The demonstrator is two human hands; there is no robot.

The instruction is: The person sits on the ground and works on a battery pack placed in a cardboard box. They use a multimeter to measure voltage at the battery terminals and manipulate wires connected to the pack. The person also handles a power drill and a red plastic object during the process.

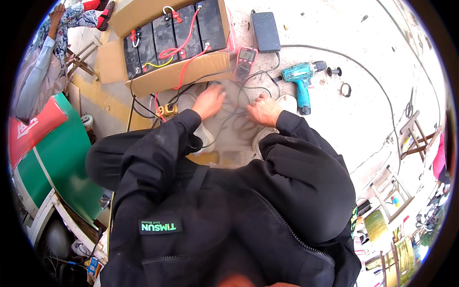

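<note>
My left hand (209,101) is slightly blurred, with its fingers curled together near the black cables in front of the open cardboard box (191,71). What it holds, if anything, cannot be made out. Across from it, my right hand (265,110) is closed with its fingers bent in, over loose black cables (234,111); its contents are hidden too. Several black batteries (160,39) stand side by side in the box, joined by red, white and yellow wires (180,51). A red multimeter (245,61) leans at the box's right corner.
A black power adapter (266,32) lies beyond the multimeter. To the right are a teal cordless drill (300,83), a small black spool (334,71) and a roll of tape (345,89). A yellow connector (168,110) sits left of my hand. Another person (36,71) sits at far left.
</note>
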